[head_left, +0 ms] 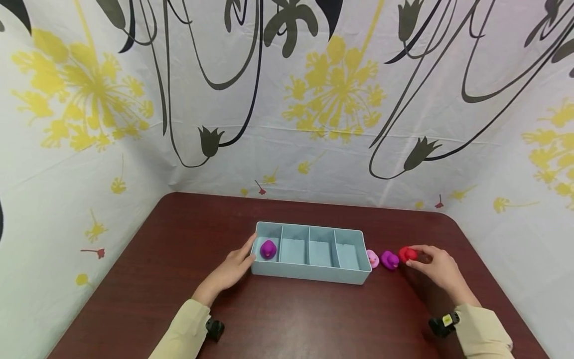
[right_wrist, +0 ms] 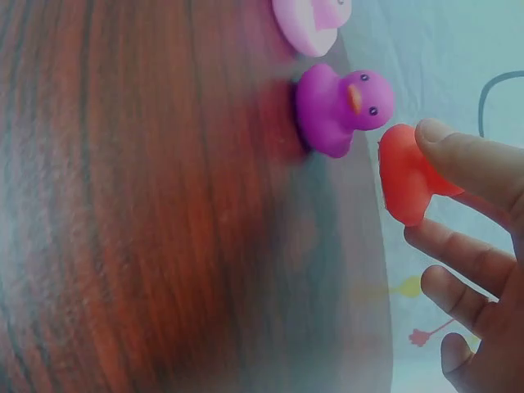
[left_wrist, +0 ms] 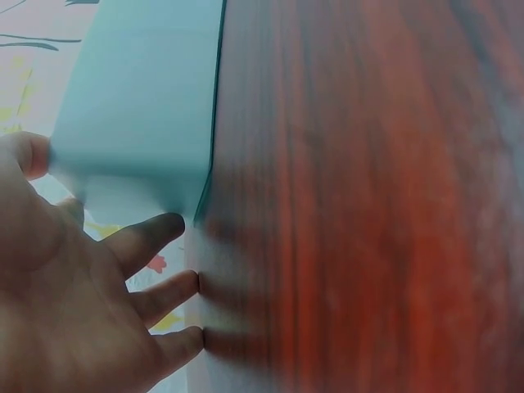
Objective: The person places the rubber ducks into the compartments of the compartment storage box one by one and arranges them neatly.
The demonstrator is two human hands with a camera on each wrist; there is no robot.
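A light blue box (head_left: 309,271) with several compartments in a row stands on the table. In its leftmost compartment sits a purple rubber duck (head_left: 268,249). My left hand (head_left: 229,269) rests against the box's left end, its fingers extended and spread in the left wrist view. My right hand (head_left: 437,269) pinches a red rubber duck (right_wrist: 403,176) between thumb and fingers, close over the table right of the box. Beside it sits another purple duck (right_wrist: 332,110), with an orange beak. A pink duck (head_left: 372,259) sits at the box's right end, partly hidden by it in the head view.
The dark reddish-brown table (head_left: 287,319) has rounded far corners. White cloth (head_left: 251,109) with yellow and grey plant patterns hangs behind it and along both sides. The other box compartments (head_left: 322,249) hold no ducks.
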